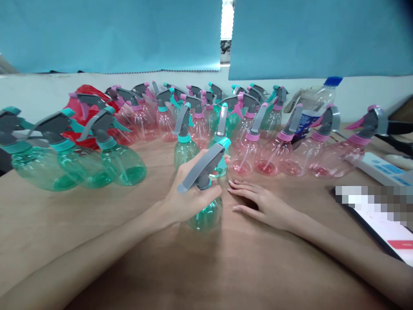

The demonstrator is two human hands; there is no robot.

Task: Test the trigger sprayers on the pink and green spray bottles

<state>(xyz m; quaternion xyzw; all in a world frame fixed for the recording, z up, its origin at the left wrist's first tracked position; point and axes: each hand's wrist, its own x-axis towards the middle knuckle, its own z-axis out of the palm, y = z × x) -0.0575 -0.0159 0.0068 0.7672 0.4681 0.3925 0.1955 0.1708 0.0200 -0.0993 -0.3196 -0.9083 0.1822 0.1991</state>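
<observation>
Gripping the green bottle point(208, 213), left hand point(189, 198) palm-down, fingers curled.

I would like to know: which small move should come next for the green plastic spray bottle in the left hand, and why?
Probably, bring the right hand to steady the green plastic spray bottle low down: the left hand grips it near the neck, its lower part is uncovered, and the right hand rests close by on the brown table.

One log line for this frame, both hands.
left hand: gripping green spray bottle | right hand: resting on table | behind: green and pink spray bottles
</observation>
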